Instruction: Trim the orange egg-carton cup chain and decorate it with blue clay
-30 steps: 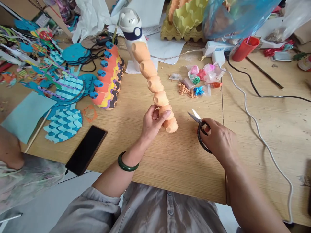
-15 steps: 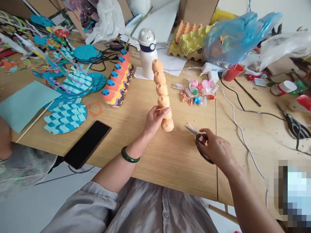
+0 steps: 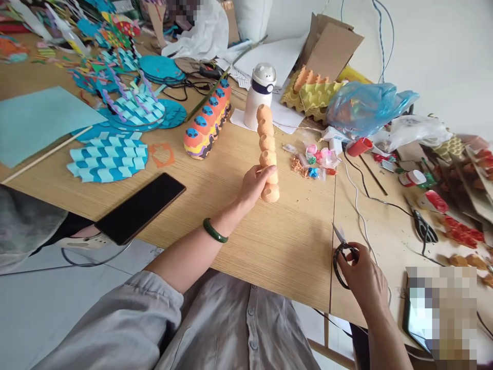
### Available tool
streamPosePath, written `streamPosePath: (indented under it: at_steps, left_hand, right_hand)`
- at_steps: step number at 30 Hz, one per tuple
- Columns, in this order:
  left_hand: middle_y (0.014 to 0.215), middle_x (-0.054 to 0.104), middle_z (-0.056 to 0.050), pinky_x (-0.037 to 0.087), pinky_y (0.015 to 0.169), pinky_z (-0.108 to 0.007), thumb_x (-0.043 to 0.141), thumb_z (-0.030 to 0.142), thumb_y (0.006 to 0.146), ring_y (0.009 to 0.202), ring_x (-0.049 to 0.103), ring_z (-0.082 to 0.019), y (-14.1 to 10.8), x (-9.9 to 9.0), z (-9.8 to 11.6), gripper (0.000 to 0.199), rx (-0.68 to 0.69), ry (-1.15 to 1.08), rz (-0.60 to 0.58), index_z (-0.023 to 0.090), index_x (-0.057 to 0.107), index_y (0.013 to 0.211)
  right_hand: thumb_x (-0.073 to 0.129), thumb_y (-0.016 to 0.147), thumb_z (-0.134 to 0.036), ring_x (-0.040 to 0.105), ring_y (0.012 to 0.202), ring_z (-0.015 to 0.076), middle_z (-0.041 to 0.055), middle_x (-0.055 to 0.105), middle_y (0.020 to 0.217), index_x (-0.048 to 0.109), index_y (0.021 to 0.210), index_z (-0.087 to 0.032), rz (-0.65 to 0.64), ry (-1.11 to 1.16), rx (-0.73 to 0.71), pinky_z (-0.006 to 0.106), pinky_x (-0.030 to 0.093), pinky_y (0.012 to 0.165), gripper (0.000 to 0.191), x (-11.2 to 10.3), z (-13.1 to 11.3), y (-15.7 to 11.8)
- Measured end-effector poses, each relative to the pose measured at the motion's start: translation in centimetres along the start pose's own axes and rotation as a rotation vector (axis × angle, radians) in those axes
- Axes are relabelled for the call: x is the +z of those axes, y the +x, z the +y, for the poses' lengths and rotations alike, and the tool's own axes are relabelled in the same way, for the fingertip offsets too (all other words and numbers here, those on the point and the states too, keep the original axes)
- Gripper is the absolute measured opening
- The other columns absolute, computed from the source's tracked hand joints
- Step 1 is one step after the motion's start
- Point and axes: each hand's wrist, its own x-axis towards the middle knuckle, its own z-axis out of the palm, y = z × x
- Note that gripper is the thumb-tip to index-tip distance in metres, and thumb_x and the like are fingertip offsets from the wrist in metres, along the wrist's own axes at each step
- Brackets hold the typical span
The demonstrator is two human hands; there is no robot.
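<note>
The surface (image 3: 292, 241) is smooth, grained wood. Relative to it, the phone (image 3: 140, 208) at its near edge has a glossy dark face; the bag (image 3: 365, 110) at its far side is shiny, crinkled plastic. On it, the scissors (image 3: 341, 234) show metal blades.

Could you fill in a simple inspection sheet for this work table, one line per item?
Surface: wooden table, small crumbs, a seam right of centre.
Things in hand: orange bumpy strip; scissors.
Clutter: phone at the near edge, painted strip, bottle, blue bag.
Hands: left hand grips the orange bumpy strip near its lower end; right hand holds the scissors.
Cables: white cable and black cable on the right.
Surroundings: pale wall behind; someone's clothing at left.
</note>
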Motion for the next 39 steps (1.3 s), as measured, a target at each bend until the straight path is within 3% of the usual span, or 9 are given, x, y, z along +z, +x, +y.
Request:
streamPosePath:
  at_steps: [5,11,13,17,20,23,28,34,39]
  left_hand:
    - [0.090,0.075,-0.008,0.052,0.070,-0.028,0.078,0.058,0.076,0.082,0.070,-0.019,-0.2,0.1,-0.3,0.046,0.016,-0.014,-0.009,0.016,0.068,0.092]
    - [0.092,0.076,-0.010,0.053,0.072,-0.031,0.078,0.057,0.077,0.084,0.070,-0.020,-0.1,0.0,-0.4,0.045,0.018,-0.007,-0.001,0.016,0.067,0.093]
    - [0.092,0.076,-0.010,0.053,0.073,-0.030,0.077,0.057,0.077,0.084,0.071,-0.020,-0.1,0.0,-0.4,0.045,0.023,-0.007,-0.008,0.016,0.067,0.093]
    - [0.094,0.077,-0.010,0.053,0.072,-0.029,0.076,0.056,0.079,0.086,0.072,-0.021,-0.3,0.0,-0.4,0.046,0.016,-0.005,-0.031,0.015,0.067,0.098]
    - [0.095,0.077,-0.010,0.053,0.073,-0.028,0.075,0.056,0.080,0.087,0.072,-0.021,-0.3,0.0,-0.4,0.048,-0.010,0.002,-0.053,0.014,0.067,0.102]
    - [0.095,0.077,-0.009,0.053,0.072,-0.028,0.075,0.057,0.079,0.087,0.072,-0.021,-0.4,0.0,-0.4,0.050,-0.015,0.002,-0.077,0.014,0.068,0.102]
    - [0.092,0.076,-0.008,0.052,0.071,-0.027,0.077,0.051,0.079,0.085,0.071,-0.020,-0.4,0.1,-0.3,0.045,-0.070,-0.015,-0.096,0.014,0.067,0.104]
    - [0.097,0.074,-0.008,0.053,0.075,-0.028,0.078,0.048,0.079,0.088,0.070,-0.019,-0.5,0.2,-0.4,0.044,-0.103,-0.020,-0.174,0.015,0.068,0.107]
    - [0.099,0.073,-0.008,0.053,0.077,-0.029,0.078,0.045,0.079,0.088,0.068,-0.018,-1.1,0.4,-0.4,0.046,-0.138,-0.042,-0.299,0.014,0.068,0.112]
  right_hand:
    - [0.049,0.092,-0.056,0.073,0.075,0.0319,0.0141,0.080,0.094,0.067,0.119,-0.021,-0.096,-0.179,0.032,0.041,0.048,0.062,0.047,-0.4,1.9,-1.2]
    - [0.047,0.097,-0.056,0.078,0.083,0.0378,0.0181,0.081,0.103,0.074,0.120,-0.020,-0.089,-0.332,-0.117,0.048,0.057,0.062,0.051,-2.9,-0.9,-1.4]
    - [0.048,0.101,-0.048,0.075,0.112,0.0347,0.0186,0.075,0.127,0.068,0.131,-0.016,0.030,-0.141,-0.371,0.049,0.063,0.083,0.049,-2.6,-2.9,-1.4]
    - [0.049,0.103,-0.050,0.037,0.157,0.0285,0.0132,0.045,0.165,0.037,0.161,-0.019,-0.223,0.132,-1.050,0.052,0.038,0.127,0.067,1.4,-6.7,0.1]
    - [0.043,0.105,-0.052,0.022,0.162,0.0285,0.0086,0.037,0.169,0.023,0.166,-0.025,-0.257,0.115,-1.232,0.059,0.022,0.132,0.069,4.6,-7.5,4.4]
    - [0.040,0.106,-0.050,0.023,0.162,0.0279,0.0083,0.035,0.170,0.026,0.166,-0.026,-0.219,0.140,-1.170,0.058,0.020,0.132,0.066,6.2,-7.5,11.0]
    - [0.046,0.103,-0.049,0.045,0.152,0.0317,0.0167,0.055,0.156,0.059,0.147,-0.018,-0.030,0.439,-1.005,0.059,0.038,0.125,0.055,5.6,-8.1,18.5]
    - [0.057,0.098,-0.038,0.077,0.102,0.0251,0.0112,0.081,0.105,0.080,0.099,-0.022,0.129,0.656,-0.725,0.046,0.060,0.099,0.028,4.9,-7.8,16.8]
    - [0.055,0.096,-0.038,0.077,0.099,0.0256,0.0141,0.080,0.104,0.078,0.101,-0.017,0.199,0.697,-0.506,0.044,0.062,0.089,0.032,4.8,-6.9,16.4]
